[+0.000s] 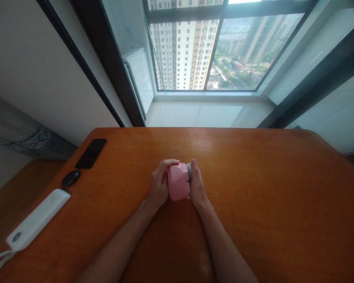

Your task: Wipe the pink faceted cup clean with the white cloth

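Between my hands, above the middle of the table, is a small pink box-shaped object (178, 182) with rounded corners. A grey part (189, 172) sticks out of its right side, and a small dark slot or pin shows just below. My left hand (160, 181) wraps around the left side of the pink object, its index finger lying along the top edge. My right hand (197, 184) closes on the grey part at the right, thumb up. The fingers of the right hand are mostly hidden, and the exact kind of object cannot be made out.
On the wooden table (268, 188), at the left, lie a black phone (91, 153), a black computer mouse (70, 178) and a white power strip (39, 220) with cables. Beyond the far edge are a sliding door frame and a window (188, 55).
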`<state>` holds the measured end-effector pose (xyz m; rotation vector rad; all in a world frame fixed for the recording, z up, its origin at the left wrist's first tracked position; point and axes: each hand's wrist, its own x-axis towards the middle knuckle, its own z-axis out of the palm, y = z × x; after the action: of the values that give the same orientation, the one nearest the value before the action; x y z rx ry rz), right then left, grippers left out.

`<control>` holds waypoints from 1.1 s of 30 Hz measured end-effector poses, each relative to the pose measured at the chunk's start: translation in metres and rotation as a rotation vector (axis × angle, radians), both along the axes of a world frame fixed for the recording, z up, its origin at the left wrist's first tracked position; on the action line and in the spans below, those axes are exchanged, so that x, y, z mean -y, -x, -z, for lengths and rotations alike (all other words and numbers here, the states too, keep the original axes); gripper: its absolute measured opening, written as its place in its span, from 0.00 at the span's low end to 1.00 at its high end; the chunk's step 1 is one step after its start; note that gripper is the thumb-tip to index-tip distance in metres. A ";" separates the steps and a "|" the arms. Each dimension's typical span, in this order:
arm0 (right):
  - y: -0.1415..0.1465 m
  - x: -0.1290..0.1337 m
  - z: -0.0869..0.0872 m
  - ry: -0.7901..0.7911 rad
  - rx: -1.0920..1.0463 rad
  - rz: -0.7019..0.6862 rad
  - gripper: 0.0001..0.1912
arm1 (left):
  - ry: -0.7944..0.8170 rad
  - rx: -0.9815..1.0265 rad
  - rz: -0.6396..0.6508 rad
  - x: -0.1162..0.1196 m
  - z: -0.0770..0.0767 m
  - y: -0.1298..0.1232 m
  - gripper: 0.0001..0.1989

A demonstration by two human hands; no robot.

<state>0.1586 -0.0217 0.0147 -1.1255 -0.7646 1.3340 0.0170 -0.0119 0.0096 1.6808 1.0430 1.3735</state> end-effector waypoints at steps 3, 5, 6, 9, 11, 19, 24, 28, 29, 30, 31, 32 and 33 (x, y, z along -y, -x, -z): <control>0.000 0.000 0.003 -0.027 0.003 -0.008 0.36 | 0.134 -0.043 -0.012 -0.002 -0.002 -0.001 0.13; -0.001 0.001 0.004 -0.041 0.016 -0.024 0.37 | 0.241 -0.064 0.002 -0.004 -0.001 -0.002 0.13; -0.001 0.001 0.004 -0.045 0.024 -0.025 0.37 | 0.282 -0.072 0.006 -0.005 0.000 -0.002 0.13; 0.000 0.002 0.002 -0.038 0.040 -0.023 0.38 | 0.313 -0.077 0.005 -0.007 0.004 -0.001 0.14; 0.000 0.002 0.000 -0.026 0.044 -0.037 0.38 | 0.271 -0.035 -0.003 -0.006 0.007 0.000 0.13; 0.000 0.001 0.002 -0.022 0.026 -0.056 0.38 | -0.046 0.045 0.059 -0.002 0.006 0.003 0.12; 0.000 0.001 0.004 -0.041 0.038 0.015 0.37 | 0.125 -0.001 0.022 -0.003 0.000 0.000 0.13; 0.000 0.002 0.002 -0.022 0.062 -0.018 0.37 | 0.307 -0.036 0.023 -0.005 0.000 -0.002 0.14; 0.000 0.002 0.001 -0.019 0.060 -0.031 0.37 | 0.318 -0.048 0.016 -0.006 0.001 -0.002 0.14; 0.000 0.002 0.001 -0.017 0.056 -0.038 0.38 | 0.315 -0.059 0.008 -0.007 0.002 -0.001 0.15; 0.000 0.003 0.001 -0.015 0.051 -0.039 0.38 | 0.305 -0.064 0.002 -0.007 0.003 -0.001 0.15; 0.000 0.003 0.001 -0.011 0.048 -0.039 0.38 | 0.292 -0.061 0.000 -0.007 0.004 -0.001 0.14; 0.000 0.002 0.002 -0.007 0.045 -0.038 0.38 | 0.276 -0.046 -0.002 -0.007 0.005 0.000 0.14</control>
<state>0.1581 -0.0241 0.0129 -1.1433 -0.8266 1.3404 0.0174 -0.0049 0.0048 1.5132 1.2010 1.1382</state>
